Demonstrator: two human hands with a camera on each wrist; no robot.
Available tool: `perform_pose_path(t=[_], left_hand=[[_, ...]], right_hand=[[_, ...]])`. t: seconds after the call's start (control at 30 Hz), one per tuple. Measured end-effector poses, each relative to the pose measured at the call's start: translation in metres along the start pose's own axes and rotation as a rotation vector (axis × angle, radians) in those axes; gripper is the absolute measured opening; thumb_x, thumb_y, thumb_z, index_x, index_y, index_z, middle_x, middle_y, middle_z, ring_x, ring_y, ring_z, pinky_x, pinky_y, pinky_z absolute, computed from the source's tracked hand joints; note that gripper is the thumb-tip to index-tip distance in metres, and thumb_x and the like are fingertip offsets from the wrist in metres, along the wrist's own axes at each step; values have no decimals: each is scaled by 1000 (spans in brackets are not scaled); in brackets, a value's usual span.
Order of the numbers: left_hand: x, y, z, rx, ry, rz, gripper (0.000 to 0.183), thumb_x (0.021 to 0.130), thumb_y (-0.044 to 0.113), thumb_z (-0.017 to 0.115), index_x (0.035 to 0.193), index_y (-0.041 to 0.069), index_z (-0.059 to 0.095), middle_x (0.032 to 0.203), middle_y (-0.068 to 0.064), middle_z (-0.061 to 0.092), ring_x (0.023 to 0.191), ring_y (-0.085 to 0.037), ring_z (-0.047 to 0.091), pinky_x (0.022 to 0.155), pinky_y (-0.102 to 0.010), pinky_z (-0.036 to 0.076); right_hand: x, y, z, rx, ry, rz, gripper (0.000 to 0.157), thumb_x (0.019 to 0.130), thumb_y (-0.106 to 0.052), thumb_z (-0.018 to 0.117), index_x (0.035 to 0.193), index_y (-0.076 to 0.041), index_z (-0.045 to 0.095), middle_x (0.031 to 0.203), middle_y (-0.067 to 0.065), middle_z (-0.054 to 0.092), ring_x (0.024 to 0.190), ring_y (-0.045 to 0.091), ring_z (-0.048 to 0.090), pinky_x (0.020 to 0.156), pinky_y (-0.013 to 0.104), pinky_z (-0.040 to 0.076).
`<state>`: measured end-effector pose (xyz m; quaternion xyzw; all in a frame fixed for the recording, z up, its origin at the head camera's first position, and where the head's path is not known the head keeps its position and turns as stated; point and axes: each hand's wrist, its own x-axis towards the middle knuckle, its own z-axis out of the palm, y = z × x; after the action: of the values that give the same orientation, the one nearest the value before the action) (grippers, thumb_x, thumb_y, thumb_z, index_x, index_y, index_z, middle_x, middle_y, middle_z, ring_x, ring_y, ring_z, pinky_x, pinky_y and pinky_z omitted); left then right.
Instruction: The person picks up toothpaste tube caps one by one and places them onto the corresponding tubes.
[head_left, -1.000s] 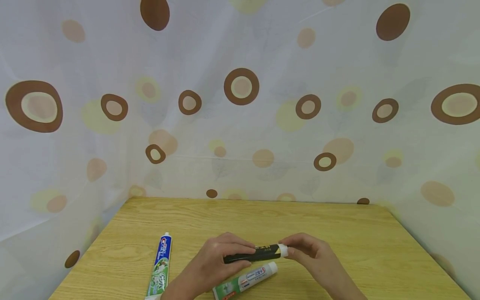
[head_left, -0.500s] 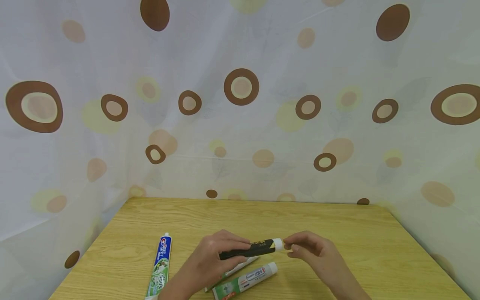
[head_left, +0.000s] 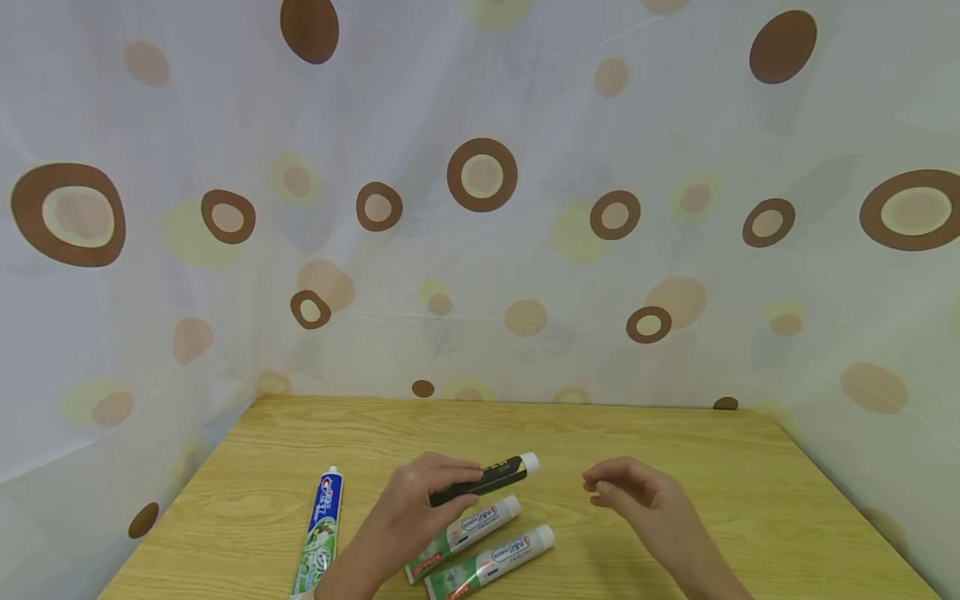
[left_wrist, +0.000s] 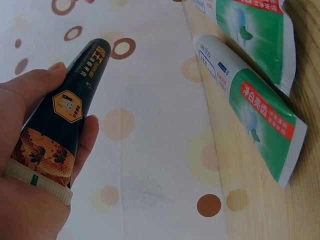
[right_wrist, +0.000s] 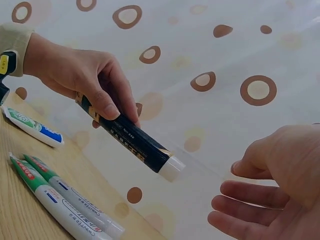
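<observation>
A black toothpaste tube (head_left: pixel 491 478) with a white cap is held in my left hand (head_left: pixel 408 512), thumb on one side and fingers on the other. The left wrist view shows the tube (left_wrist: pixel 65 110) with a honeycomb picture near its crimped end, which lies against the palm. In the right wrist view its white cap (right_wrist: pixel 172 169) points toward my right hand (right_wrist: pixel 265 185). That right hand, with fingers loosely bent, holds nothing and stays apart from the cap. Beneath the left hand, two green-and-white toothpaste tubes (head_left: pixel 498 560) lie side by side on the table.
A blue-and-green toothpaste tube (head_left: pixel 322 525) lies at the left of the wooden table (head_left: pixel 675 442), its lower end partly behind the left forearm. A curtain (head_left: pixel 480 275) with brown rings and spots hangs behind and along the sides.
My right hand has let go of the black tube's cap and moved slightly right. The left hand has carried the tube left and a little up, uncovering the second green-and-white tube.
</observation>
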<state>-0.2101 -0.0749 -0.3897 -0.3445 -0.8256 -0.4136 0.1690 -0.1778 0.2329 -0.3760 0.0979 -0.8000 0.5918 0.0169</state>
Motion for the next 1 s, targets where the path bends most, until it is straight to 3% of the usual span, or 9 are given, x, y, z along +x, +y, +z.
perform_pose_path(t=[0.2,0.53,0.77,1.0], left_hand=[[0,-5,0,33,-4,-106,26,84,11,79,110,13,77,113,-1,73,103,-18,67,78,-18,57],[-1,-15,0,61,19,-155,24,83,5,78,107,9,77,111,-6,73,103,-24,68,77,-19,58],[-1,-21,1,101,11,-212,24,82,0,77,106,5,77,112,-12,72,104,-30,67,73,-20,58],[-3,-25,0,150,-23,-234,23,82,-3,75,103,4,77,113,-14,71,106,-34,65,74,-31,60]], right_hand=[[2,3,-8,-132,76,21,23,100,-23,60,116,-8,66,114,8,69,98,7,67,85,22,57],[6,11,-22,-317,114,51,22,100,-24,61,116,-11,67,118,3,69,103,3,64,85,21,55],[6,21,-27,-457,136,15,18,98,-17,64,114,-11,67,118,2,68,108,16,64,83,22,56],[5,29,-34,-527,92,62,21,97,-12,63,116,-4,66,120,10,67,109,25,62,82,28,56]])
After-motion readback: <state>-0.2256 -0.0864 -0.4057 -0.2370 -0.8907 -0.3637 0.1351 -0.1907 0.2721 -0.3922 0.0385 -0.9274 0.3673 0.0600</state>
